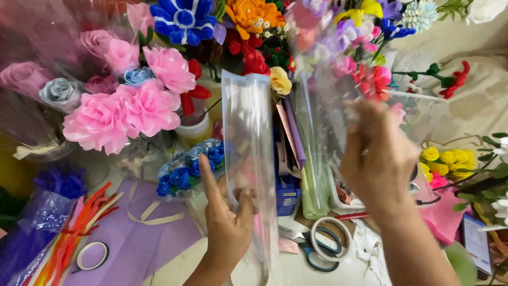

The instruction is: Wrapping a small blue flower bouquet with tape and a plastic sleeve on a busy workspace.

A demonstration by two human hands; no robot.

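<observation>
Cellophane sleeve (248, 159) (clear, upright) we are spreading open, left hand (227, 222) pinching its lower edge, right hand (378, 159) gripping the top, needing steady tension.

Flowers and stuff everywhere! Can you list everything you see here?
Clear wrap: one, see-through, centre, held upright.
Pink flowers: several, pink, upper left.
Blue flower: one, blue and white, top.
Orange flower: one, orange, top centre.
Blue roses: a bunch, blue, left of the wrap.
Purple paper: one sheet, purple, lower left.
Pipe cleaners: a bundle, orange and red, bottom left.
Tape rolls: two, whitish, one by the scissors, one bottom left.
Scissors: one, blue handles, bottom centre.
Yellow flowers: a cluster, yellow, right.
Left hand: pinches the wrap low down.
Right hand: grips plastic film, upper right.
</observation>
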